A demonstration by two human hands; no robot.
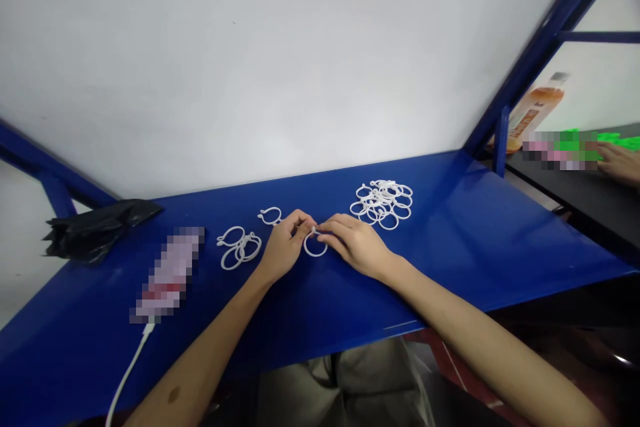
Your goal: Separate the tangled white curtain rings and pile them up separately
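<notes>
My left hand (286, 245) and my right hand (359, 244) meet over the middle of the table. Between them is a white curtain ring (315, 256), its small eyelet pinched at the top by the fingertips of both hands. Just beyond my left hand lies another white ring (271, 216), apart from the rest. Several similar rings (233, 257) overlap in a small group to the left of that hand. A larger heap of white rings (389, 220) lies past my right hand. What the fingertips do at the eyelet is partly hidden.
The blue metal table (480, 233) ends at a white wall. At left are a black plastic bag (100, 230) and a blurred phone (173, 273) with a white cable (126, 373). Another person's hand (620, 163) rests by bright green items (575, 141) and a bottle (535, 113) at right.
</notes>
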